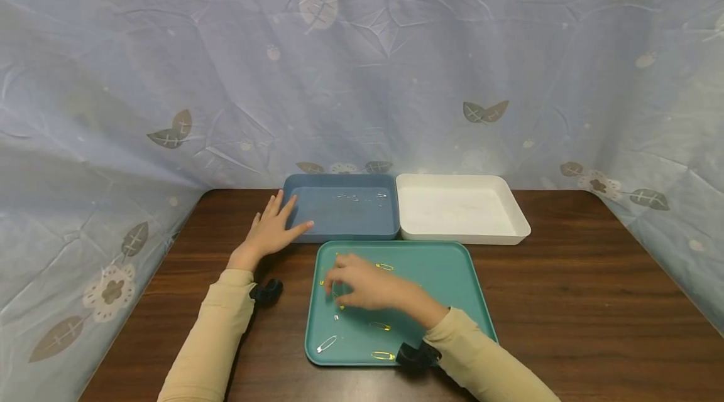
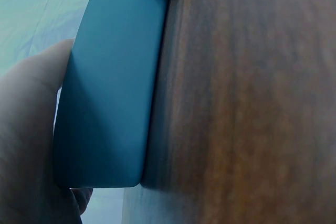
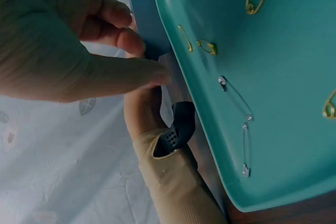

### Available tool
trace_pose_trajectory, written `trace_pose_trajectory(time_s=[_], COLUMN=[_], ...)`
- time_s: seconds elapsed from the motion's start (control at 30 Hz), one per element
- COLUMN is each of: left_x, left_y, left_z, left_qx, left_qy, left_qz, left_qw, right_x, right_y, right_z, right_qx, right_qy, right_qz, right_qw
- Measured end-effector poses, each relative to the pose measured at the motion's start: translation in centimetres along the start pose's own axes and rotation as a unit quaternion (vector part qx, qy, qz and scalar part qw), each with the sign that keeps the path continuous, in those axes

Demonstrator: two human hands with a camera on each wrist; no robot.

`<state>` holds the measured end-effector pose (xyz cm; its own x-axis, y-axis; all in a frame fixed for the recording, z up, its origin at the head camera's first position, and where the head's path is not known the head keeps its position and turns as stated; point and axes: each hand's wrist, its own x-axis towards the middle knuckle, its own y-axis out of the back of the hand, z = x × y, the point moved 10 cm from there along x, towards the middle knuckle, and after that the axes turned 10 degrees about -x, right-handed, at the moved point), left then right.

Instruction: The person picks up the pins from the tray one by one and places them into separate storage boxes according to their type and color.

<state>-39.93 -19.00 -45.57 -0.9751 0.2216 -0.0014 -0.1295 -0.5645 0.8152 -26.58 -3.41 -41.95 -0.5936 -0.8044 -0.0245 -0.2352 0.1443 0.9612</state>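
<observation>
My left hand (image 1: 268, 233) rests at the left rim of the blue tray (image 1: 322, 221), fingers spread and thumb over the front edge; the left wrist view shows the tray's outer wall (image 2: 113, 93) close by. Over the left part of the green tray (image 1: 444, 286) hovers my right hand (image 1: 367, 284), its thumb and fingers apart with nothing visible between them. Around it lie several gold safety pins (image 1: 389, 356) and a few silver ones (image 1: 326, 344). In the right wrist view, two silver safety pins (image 3: 245, 170) lie near the tray's edge, beside smaller gold pins (image 3: 210, 49).
Several small silver pins (image 1: 381, 195) lie in the blue tray. A white tray (image 1: 459, 207) stands against its right side, behind the green tray. All three stand on a dark wooden table (image 1: 588, 289), with a patterned cloth (image 1: 362, 75) hanging behind.
</observation>
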Motion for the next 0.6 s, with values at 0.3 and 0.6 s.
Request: trace_pose_trajectory(time_s=[0.3, 0.6], left_x=[0.0, 0.0], left_y=[0.0, 0.0], left_z=[-0.1, 0.0], left_qx=[-0.005, -0.001], left_qy=[-0.001, -0.001], left_qz=[0.001, 0.0], left_qw=[1.0, 1.0], right_x=[-0.5, -0.4], right_y=[-1.9, -2.6], right_z=[-0.9, -1.3], right_qx=[-0.013, -0.024], right_qy=[0.035, 0.05], right_qz=[-0.054, -0.061], right_qw=[0.998, 0.997])
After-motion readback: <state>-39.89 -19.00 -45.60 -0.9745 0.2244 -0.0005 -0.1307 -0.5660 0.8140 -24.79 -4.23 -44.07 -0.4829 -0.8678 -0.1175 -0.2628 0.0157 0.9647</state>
